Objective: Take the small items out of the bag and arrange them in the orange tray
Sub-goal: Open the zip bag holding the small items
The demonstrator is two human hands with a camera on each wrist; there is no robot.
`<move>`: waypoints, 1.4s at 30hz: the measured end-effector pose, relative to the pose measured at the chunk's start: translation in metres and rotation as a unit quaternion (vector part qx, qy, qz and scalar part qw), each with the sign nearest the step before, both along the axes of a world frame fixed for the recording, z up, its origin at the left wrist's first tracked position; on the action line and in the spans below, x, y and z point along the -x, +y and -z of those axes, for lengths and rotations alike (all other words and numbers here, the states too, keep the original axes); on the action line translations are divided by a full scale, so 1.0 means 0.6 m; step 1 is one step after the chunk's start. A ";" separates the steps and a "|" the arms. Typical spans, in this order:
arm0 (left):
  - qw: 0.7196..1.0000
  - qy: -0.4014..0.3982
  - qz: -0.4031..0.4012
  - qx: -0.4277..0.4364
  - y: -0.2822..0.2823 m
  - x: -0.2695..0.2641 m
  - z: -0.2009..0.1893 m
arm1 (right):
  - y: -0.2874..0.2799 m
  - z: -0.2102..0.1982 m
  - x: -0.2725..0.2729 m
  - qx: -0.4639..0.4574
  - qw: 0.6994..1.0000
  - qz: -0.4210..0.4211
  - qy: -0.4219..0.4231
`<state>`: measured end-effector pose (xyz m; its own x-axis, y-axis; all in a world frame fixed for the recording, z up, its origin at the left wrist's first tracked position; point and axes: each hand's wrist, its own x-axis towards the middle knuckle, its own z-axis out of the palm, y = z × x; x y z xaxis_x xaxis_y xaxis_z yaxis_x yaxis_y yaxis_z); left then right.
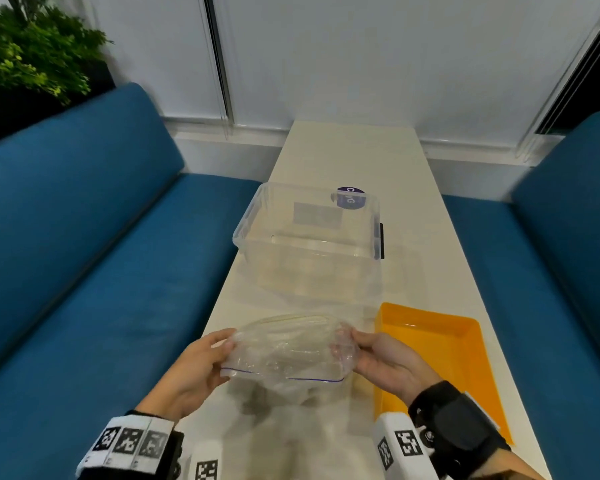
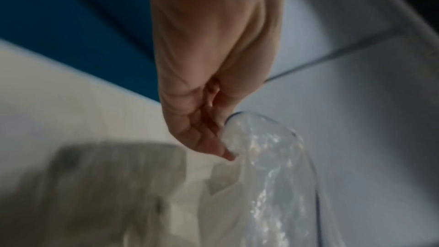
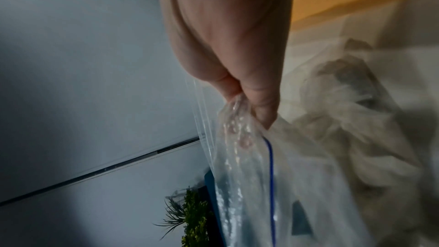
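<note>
Fingers of left hand and right hand pinching opposite edges of clear zip-top plastic bag, held above near table, left of shallow orange plastic tray. Best to spread mouth wide, reach in singly; contents blurred.

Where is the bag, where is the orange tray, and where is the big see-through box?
bag (image 1: 288, 355), head view, crinkled middle of the plastic.
orange tray (image 1: 440, 344), head view, bare floor of the tray.
box (image 1: 312, 268), head view, near wall.
</note>
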<state>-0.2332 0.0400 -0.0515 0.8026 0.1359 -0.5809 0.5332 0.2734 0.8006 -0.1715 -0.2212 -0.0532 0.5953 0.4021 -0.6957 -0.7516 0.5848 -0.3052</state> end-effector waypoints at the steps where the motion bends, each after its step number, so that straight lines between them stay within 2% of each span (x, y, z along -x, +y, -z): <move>1: 0.998 0.012 -0.030 0.061 0.002 -0.002 -0.001 | 0.001 0.002 -0.001 -0.009 1.000 0.003 0.004; 5: 0.969 0.029 -0.120 0.214 0.013 -0.006 -0.008 | -0.003 0.018 -0.008 -0.099 0.994 0.052 0.022; 8: 0.967 0.027 -0.106 0.231 0.011 -0.006 -0.018 | -0.004 0.005 0.002 -0.062 0.998 0.008 -0.015; 9: 0.967 0.020 -0.102 0.235 0.010 -0.004 -0.022 | -0.003 0.000 0.008 -0.040 0.998 -0.013 -0.043; 11: 0.968 0.008 -0.097 0.229 0.004 -0.003 -0.035 | -0.005 -0.007 0.015 0.060 0.986 -0.056 -0.142; 13: 0.987 -0.006 -0.070 0.147 -0.001 0.000 -0.045 | -0.008 -0.010 0.022 0.190 0.936 -0.134 -0.264; 15: 0.999 0.004 -0.020 0.024 -0.009 0.000 -0.040 | -0.003 -0.014 0.028 0.310 0.850 -0.225 -0.361; 17: 0.986 0.020 0.034 -0.159 -0.020 0.002 -0.029 | 0.006 -0.012 0.033 0.421 0.748 -0.300 -0.416; 19: 0.954 0.007 0.071 -0.291 -0.031 0.003 -0.022 | 0.020 -0.007 0.036 0.499 0.666 -0.323 -0.450; 22: 0.924 -0.001 0.083 -0.373 -0.043 0.003 -0.012 | 0.042 -0.005 0.045 0.573 0.591 -0.318 -0.470; 24: 0.923 0.000 0.093 -0.373 -0.049 0.001 -0.009 | 0.056 -0.007 0.048 0.617 0.547 -0.329 -0.460; 26: 0.924 -0.022 0.122 -0.363 -0.056 0.001 -0.014 | 0.068 -0.005 0.049 0.649 0.517 -0.330 -0.450; 29: 0.940 -0.076 0.171 -0.287 -0.059 0.006 -0.025 | 0.075 0.004 0.040 0.669 0.499 -0.327 -0.443; 31: 0.947 -0.108 0.188 -0.236 -0.056 0.014 -0.036 | 0.070 0.011 0.031 0.671 0.505 -0.328 -0.434; 32: 0.943 -0.123 0.197 -0.237 -0.051 0.017 -0.037 | 0.065 0.013 0.026 0.668 0.515 -0.325 -0.428; 35: 0.915 -0.153 0.238 -0.287 -0.032 0.022 -0.032 | 0.047 0.010 0.015 0.655 0.558 -0.300 -0.411; 37: 0.884 -0.150 0.243 -0.371 -0.018 0.021 -0.019 | 0.038 0.007 0.012 0.647 0.574 -0.295 -0.406; 39: 0.831 -0.147 0.230 -0.485 -0.011 0.020 -0.012 | 0.034 0.007 0.014 0.641 0.577 -0.308 -0.402; 40: 0.814 -0.141 0.217 -0.519 -0.009 0.020 -0.010 | 0.034 0.007 0.016 0.637 0.575 -0.319 -0.402; 42: 0.823 -0.113 0.199 -0.520 -0.009 0.020 -0.006 | 0.035 0.005 0.022 0.627 0.557 -0.350 -0.417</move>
<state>-0.2450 0.0346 -0.0481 0.9752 0.1661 -0.1464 0.2207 -0.7819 0.5830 -0.1846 -0.2005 -0.0564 0.9245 0.2472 -0.2903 0.0465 -0.8287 -0.5577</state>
